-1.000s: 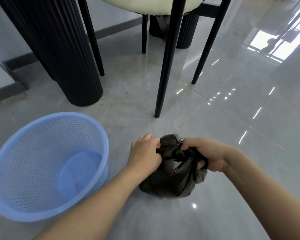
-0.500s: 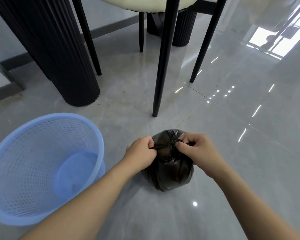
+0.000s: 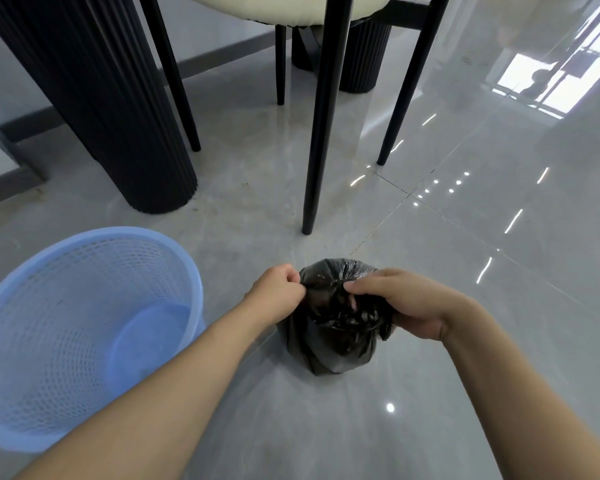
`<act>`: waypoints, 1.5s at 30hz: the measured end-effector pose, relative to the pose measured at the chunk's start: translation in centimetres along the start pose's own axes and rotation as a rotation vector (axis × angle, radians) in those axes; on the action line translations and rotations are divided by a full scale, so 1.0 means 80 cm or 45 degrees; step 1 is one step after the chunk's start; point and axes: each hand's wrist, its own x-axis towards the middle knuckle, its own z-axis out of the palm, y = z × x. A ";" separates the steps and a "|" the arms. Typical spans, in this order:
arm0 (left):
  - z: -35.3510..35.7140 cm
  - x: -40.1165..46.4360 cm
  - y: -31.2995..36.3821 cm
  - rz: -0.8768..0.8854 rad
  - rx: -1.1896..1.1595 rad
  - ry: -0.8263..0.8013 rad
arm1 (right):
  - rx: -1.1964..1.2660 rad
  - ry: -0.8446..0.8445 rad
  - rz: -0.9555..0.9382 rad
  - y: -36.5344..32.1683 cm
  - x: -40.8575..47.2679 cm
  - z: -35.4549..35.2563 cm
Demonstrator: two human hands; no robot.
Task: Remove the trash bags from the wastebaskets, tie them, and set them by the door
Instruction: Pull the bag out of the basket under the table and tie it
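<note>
A small black trash bag (image 3: pixel 333 344) sits on the grey tiled floor in front of me, its top gathered and twisted. My left hand (image 3: pixel 278 292) pinches a strip of the bag's top on the left side. My right hand (image 3: pixel 406 306) grips the bunched plastic on the right, fingers curled over the bag's neck. A light blue mesh wastebasket (image 3: pixel 11 327) stands to the left with no bag in it.
A chair with thin black legs (image 3: pixel 321 133) and a cream seat stands just beyond the bag. A fluted black table column (image 3: pixel 101 98) rises at the back left, another further back. Glossy floor (image 3: pixel 499 306) stretches to the right.
My hands have kept working the bag's neck: the right hand shifted from a pinch at the top to a grasp lower on the right side. The left hand pulls its strip leftward.
</note>
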 end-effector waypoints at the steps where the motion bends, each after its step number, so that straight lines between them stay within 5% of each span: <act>1: -0.002 -0.003 0.000 -0.007 -0.019 -0.072 | 0.137 -0.031 -0.001 -0.001 -0.001 0.000; 7: -0.025 -0.043 -0.004 0.292 -0.278 -0.035 | 0.690 -0.150 -0.059 0.009 0.002 0.006; 14: -0.009 -0.076 -0.010 0.595 0.300 0.100 | 0.576 0.091 -0.133 0.010 0.007 0.013; 18: 0.005 -0.071 -0.003 0.644 0.272 0.215 | 0.335 0.206 -0.100 0.003 -0.001 0.024; 23: -0.007 -0.071 0.021 0.225 -0.341 0.062 | -1.023 0.766 -0.303 0.005 0.000 0.039; 26: -0.011 -0.070 0.030 0.107 -0.483 -0.011 | -1.440 1.124 -0.587 0.016 0.002 0.046; 29: -0.014 -0.064 0.032 0.108 -0.286 0.053 | -1.517 1.257 -0.606 0.018 -0.001 0.047; 34: -0.015 -0.077 0.045 0.397 0.679 0.185 | -1.501 1.288 -0.691 0.012 0.005 0.051; 42: -0.009 -0.086 0.053 0.378 0.339 0.125 | -1.608 1.402 -0.623 0.007 -0.004 0.034; 45: -0.008 -0.084 0.051 0.401 0.292 0.130 | -1.531 1.292 -0.676 -0.002 -0.005 0.028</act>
